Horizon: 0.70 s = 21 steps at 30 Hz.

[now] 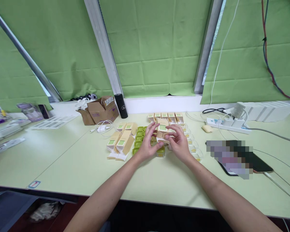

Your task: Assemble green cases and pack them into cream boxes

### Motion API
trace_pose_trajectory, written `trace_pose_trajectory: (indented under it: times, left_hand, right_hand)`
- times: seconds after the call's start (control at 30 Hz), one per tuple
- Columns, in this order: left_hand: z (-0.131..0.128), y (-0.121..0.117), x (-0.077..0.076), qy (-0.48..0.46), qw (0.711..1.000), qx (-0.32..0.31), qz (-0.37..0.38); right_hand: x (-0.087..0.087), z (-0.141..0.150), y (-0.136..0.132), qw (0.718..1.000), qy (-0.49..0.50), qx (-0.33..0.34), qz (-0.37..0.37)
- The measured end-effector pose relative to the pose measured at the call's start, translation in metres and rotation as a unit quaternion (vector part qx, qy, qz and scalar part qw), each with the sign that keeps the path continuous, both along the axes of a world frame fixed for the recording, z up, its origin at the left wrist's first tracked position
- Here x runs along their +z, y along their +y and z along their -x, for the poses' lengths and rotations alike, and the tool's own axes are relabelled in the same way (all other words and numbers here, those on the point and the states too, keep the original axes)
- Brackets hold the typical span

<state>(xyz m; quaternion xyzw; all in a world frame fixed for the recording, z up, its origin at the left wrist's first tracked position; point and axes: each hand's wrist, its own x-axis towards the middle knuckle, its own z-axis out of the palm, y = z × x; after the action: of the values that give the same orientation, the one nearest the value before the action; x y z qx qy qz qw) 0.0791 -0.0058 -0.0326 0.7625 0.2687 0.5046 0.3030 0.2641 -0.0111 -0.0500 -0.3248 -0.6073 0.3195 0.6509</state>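
Observation:
A small tan cardboard box (162, 126) with a green square on it is held up between my two hands, its white lower flaps standing out. My left hand (149, 143) has its fingertips along the box's left side. On the other side, my right hand (180, 141) grips it with the thumb near the lower flap. Below sits a small clear container with green contents or a green lid (160, 152). Several green plastic pieces (138, 143) stand in rows by my left hand. Clear plastic pieces (193, 143) line up to the right, partly hidden.
More tan boxes (124, 141) stand at left, with another row of boxes (168, 116) behind. Farther back are an open carton (102, 111), a black bottle (121, 106) and a white charger (101, 128). To the right lie a power strip (228, 124) and a phone (261, 161).

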Motion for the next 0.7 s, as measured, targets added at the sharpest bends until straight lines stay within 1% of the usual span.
trace_pose_trajectory:
  times: [0.13, 0.23, 0.33, 0.5, 0.7]
  left_hand:
    - [-0.001, 0.004, -0.004, -0.065, 0.996, -0.020, 0.052]
    - [-0.001, 0.006, -0.005, -0.115, 0.987, -0.046, 0.102]
    - [-0.001, 0.007, -0.004, -0.145, 0.978, -0.066, 0.132]
    - [-0.002, 0.008, -0.004, -0.167, 0.973, -0.074, 0.144]
    - [-0.001, 0.011, -0.006, -0.173, 0.973, -0.062, 0.140]
  right_hand:
    - [-0.001, 0.000, -0.002, 0.999, -0.009, 0.034, -0.002]
    - [-0.002, 0.000, -0.003, 0.998, -0.009, 0.058, -0.004]
    - [-0.003, 0.001, -0.003, 0.998, -0.009, 0.067, -0.009]
    - [-0.002, 0.002, -0.004, 0.997, -0.010, 0.078, -0.016]
    - [-0.001, 0.004, -0.007, 0.997, -0.009, 0.077, -0.024]
